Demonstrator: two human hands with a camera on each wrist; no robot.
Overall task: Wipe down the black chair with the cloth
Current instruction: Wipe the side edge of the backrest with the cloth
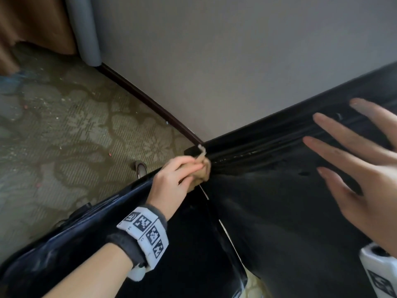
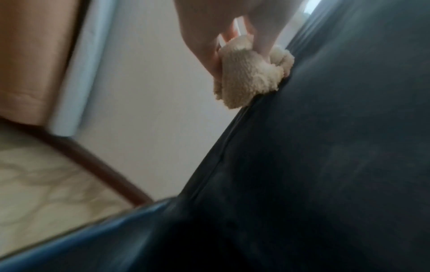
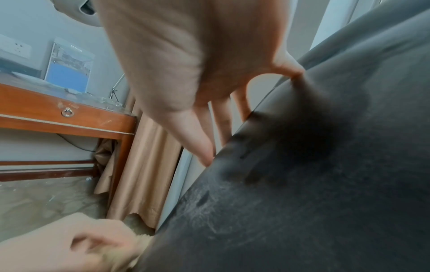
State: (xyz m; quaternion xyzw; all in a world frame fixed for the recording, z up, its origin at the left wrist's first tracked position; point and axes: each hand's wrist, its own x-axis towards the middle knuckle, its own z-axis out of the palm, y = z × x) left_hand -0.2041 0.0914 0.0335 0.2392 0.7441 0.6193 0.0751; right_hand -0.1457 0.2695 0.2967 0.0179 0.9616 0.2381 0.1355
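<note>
The black chair fills the lower right of the head view, its glossy upholstery dusty along a ribbed seam. My left hand grips a bunched beige cloth and presses it against the chair's seam at its left end. The left wrist view shows the cloth wadded under the fingers on the dark chair. My right hand is spread flat with straight fingers over the chair at the right. In the right wrist view its fingertips touch the chair.
Patterned carpet with scattered debris lies left of the chair. A grey wall with a dark baseboard runs behind it. A brown curtain hangs at far left. A wooden desk with a drawer stands beyond.
</note>
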